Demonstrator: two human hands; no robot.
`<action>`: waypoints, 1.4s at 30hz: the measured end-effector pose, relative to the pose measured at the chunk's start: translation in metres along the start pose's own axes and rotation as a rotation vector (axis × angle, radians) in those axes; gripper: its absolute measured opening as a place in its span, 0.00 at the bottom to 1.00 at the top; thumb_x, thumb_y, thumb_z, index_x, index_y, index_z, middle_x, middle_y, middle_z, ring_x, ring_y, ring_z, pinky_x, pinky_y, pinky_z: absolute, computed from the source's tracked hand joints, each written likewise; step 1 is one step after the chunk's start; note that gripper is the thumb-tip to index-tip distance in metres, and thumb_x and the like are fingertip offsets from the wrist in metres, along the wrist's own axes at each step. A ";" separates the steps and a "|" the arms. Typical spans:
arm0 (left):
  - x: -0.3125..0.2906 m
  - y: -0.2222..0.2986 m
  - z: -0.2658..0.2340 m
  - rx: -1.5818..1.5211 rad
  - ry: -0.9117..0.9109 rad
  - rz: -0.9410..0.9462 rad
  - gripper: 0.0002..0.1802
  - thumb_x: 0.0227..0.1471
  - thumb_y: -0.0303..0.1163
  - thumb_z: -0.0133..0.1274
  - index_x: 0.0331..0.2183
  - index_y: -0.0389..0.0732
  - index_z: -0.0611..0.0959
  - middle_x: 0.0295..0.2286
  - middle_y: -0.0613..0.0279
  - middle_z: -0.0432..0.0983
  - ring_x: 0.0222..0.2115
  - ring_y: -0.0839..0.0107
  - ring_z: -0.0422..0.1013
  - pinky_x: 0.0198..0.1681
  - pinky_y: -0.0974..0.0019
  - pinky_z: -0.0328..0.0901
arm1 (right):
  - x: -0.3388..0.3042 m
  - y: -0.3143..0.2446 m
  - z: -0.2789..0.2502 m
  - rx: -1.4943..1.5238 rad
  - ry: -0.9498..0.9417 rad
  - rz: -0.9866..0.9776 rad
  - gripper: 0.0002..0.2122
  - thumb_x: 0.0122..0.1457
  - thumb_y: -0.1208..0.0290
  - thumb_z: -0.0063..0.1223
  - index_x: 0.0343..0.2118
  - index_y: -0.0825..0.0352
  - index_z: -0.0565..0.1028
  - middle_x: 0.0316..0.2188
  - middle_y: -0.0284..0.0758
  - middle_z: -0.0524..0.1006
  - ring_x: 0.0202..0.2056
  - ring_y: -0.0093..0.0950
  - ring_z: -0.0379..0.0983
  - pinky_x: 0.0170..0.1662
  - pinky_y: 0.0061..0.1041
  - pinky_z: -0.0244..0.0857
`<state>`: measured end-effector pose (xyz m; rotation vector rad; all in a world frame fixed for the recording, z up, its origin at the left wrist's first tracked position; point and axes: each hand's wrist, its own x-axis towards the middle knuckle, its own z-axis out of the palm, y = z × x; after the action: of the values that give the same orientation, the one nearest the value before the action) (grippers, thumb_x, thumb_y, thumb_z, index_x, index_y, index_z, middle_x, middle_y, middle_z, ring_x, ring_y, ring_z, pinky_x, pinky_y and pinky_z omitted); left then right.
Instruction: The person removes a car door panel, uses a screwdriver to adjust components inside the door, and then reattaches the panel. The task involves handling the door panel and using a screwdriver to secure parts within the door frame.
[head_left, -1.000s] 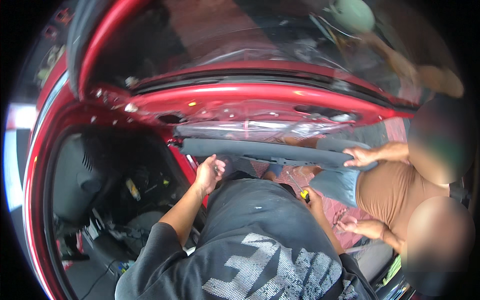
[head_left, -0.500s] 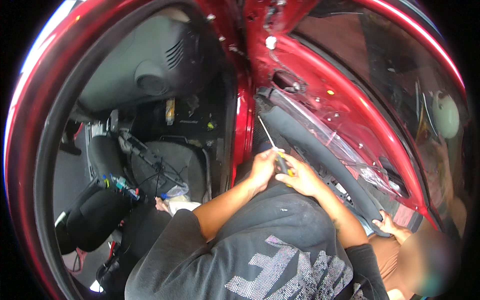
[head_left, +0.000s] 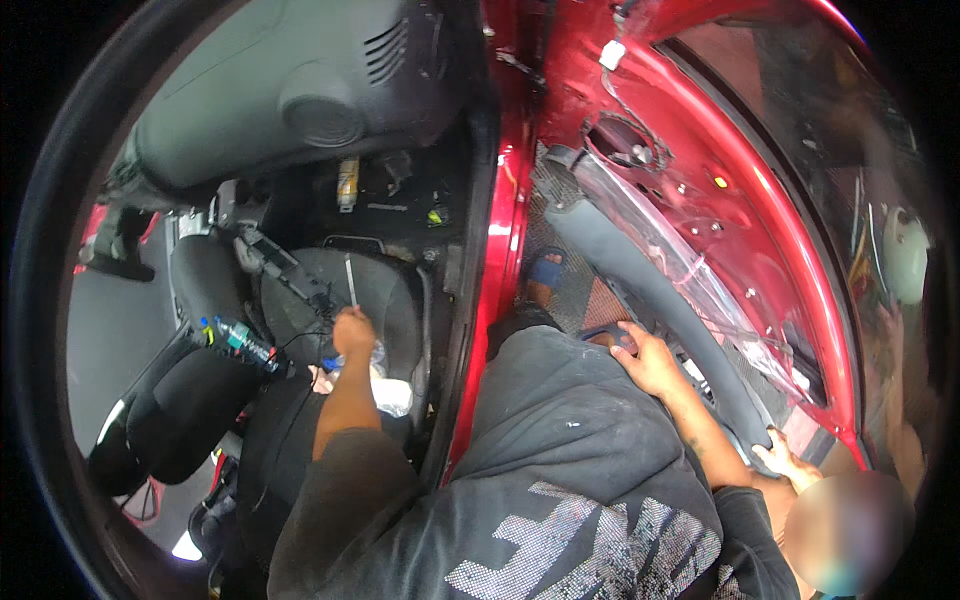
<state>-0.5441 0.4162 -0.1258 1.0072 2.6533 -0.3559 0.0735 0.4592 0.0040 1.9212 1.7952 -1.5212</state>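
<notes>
My left hand is over the car seat, its fingers wrapped round a screwdriver. The metal shaft points away from me; the fist hides the handle. My right hand lies by my right thigh with fingers and thumb apart, holding nothing. Beyond it lies a long grey door panel, off the bare red door. At the panel's near end, another person's hand grips its edge.
A red door sill runs between the cabin and me. On the seat lie a white bundle and dark cables. A plastic bottle rests further left. A yellow-labelled can is on the cabin floor. A white connector hangs at the door.
My left hand has carried the screwdriver left, from in front of my body to over the seat. My right hand has let go of it and moved right. The view has shifted slightly.
</notes>
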 end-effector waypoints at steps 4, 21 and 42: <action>0.024 -0.014 0.030 0.012 -0.027 0.016 0.20 0.69 0.49 0.57 0.43 0.43 0.90 0.42 0.44 0.87 0.44 0.43 0.84 0.47 0.42 0.77 | -0.037 0.005 -0.014 0.101 0.008 0.105 0.25 0.67 0.62 0.65 0.64 0.67 0.76 0.46 0.46 0.87 0.48 0.38 0.85 0.54 0.39 0.78; -0.053 0.161 0.035 -1.064 -0.124 0.108 0.33 0.73 0.57 0.50 0.38 0.37 0.94 0.20 0.67 0.78 0.23 0.68 0.71 0.31 0.56 0.67 | -0.128 0.098 -0.125 -0.344 0.347 0.403 0.38 0.51 0.37 0.74 0.56 0.64 0.83 0.47 0.46 0.86 0.55 0.47 0.81 0.59 0.49 0.72; -0.012 0.353 -0.177 -0.842 -0.948 0.470 0.29 0.71 0.56 0.57 0.47 0.37 0.91 0.19 0.82 0.52 0.20 0.85 0.53 0.23 0.72 0.50 | -0.196 0.112 -0.112 -0.375 0.577 0.102 0.33 0.59 0.31 0.60 0.26 0.66 0.84 0.24 0.45 0.79 0.33 0.48 0.80 0.41 0.49 0.72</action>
<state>-0.3277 0.7229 -0.0025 0.8169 1.4108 0.3133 0.2650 0.3637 0.1365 2.3379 1.9507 -0.5587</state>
